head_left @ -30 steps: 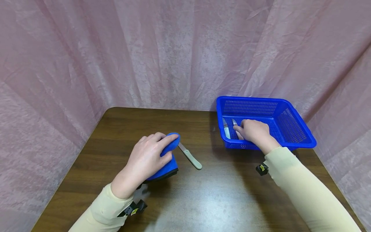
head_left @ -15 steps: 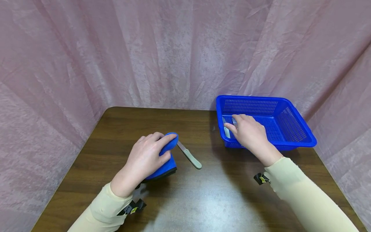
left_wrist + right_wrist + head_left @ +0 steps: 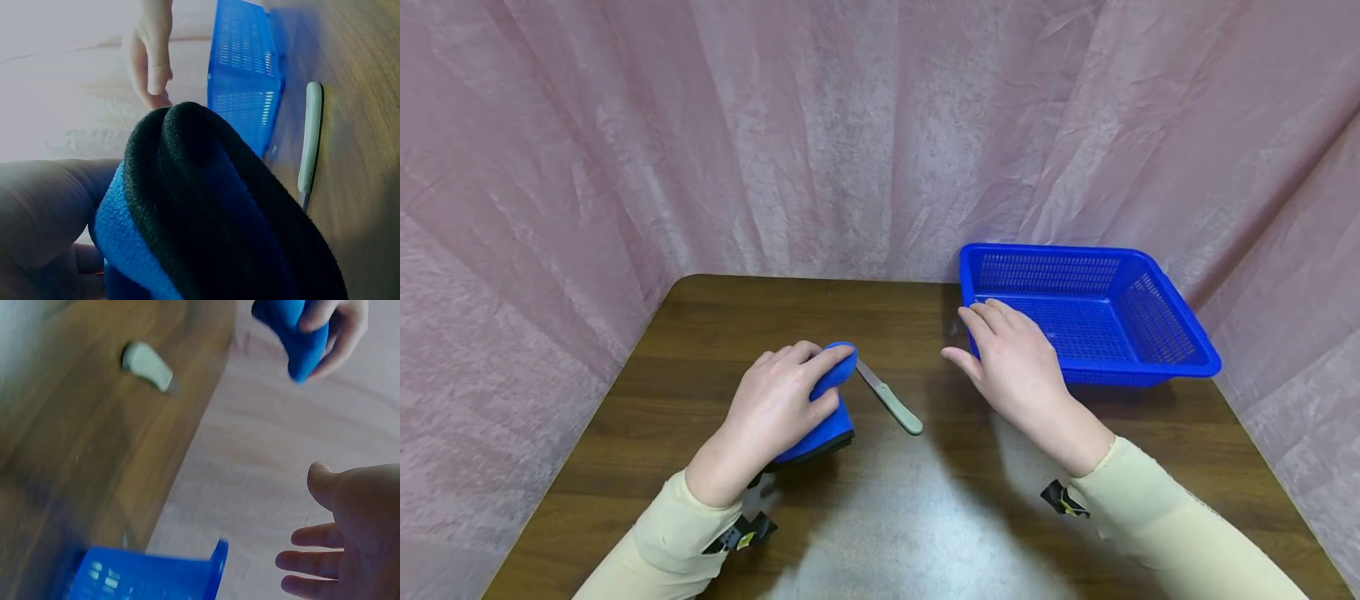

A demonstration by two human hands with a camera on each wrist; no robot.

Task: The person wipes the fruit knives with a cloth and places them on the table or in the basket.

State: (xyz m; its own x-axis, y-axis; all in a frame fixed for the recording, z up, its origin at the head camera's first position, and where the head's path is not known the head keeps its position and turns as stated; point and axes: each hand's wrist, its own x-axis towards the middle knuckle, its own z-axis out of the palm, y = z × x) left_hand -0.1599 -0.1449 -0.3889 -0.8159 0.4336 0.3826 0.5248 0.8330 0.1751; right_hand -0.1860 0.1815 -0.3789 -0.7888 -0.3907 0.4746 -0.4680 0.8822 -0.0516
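Knife [image 3: 898,408] lay on the table [image 3: 760,317] between the hands: roughly three o'clock from the left hand [image 3: 782,400], nearer, and half past eight from the right hand [image 3: 1018,367]. Long axis ran half past ten (blade) to half past four (handle). Left grip held a folded blue cloth [image 3: 829,429] beside the blade; right grip was wide, empty, at the basket's [image 3: 1157,368] eight o'clock corner.

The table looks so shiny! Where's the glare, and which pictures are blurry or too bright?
Head view: pale glare on the table near the bottom, soft shadows beside it; left wrist view: upper left washed out, folded cloth very dark in its creases; right wrist view: knife and basket look blurred.
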